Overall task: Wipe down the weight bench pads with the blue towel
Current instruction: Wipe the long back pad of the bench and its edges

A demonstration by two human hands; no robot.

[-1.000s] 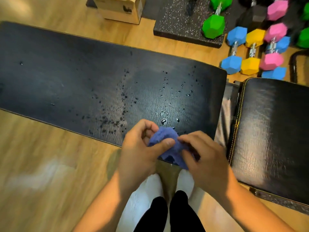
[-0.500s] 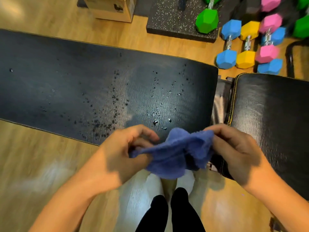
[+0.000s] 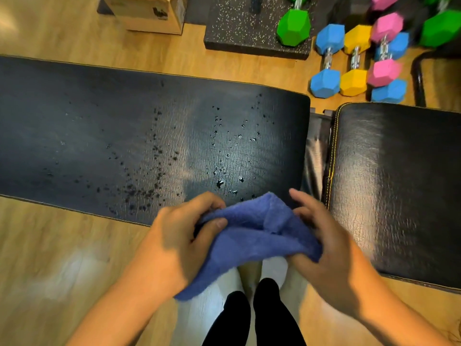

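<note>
Bunched blue towel [image 3: 249, 236] is over the long pad [image 3: 99, 133]'s near edge, by its right end. Left hand [image 3: 174, 236] pinches one side, right hand [image 3: 331, 245] grips the other. Droplets [image 3: 219, 168] lie just beyond, trailing left, nearer the left hand. Seat pad [image 3: 399, 183] is right, across the gap.

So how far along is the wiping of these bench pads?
Nothing looks wiped yet: droplets speckle the long pad. In hand: the left hand and right hand hold the blue towel bunched between them at that pad's near edge, apparently readying it. Left: wiping the long pad, then the shorter pad beside it, which shows no drops; whether it was wiped I cannot tell.
</note>
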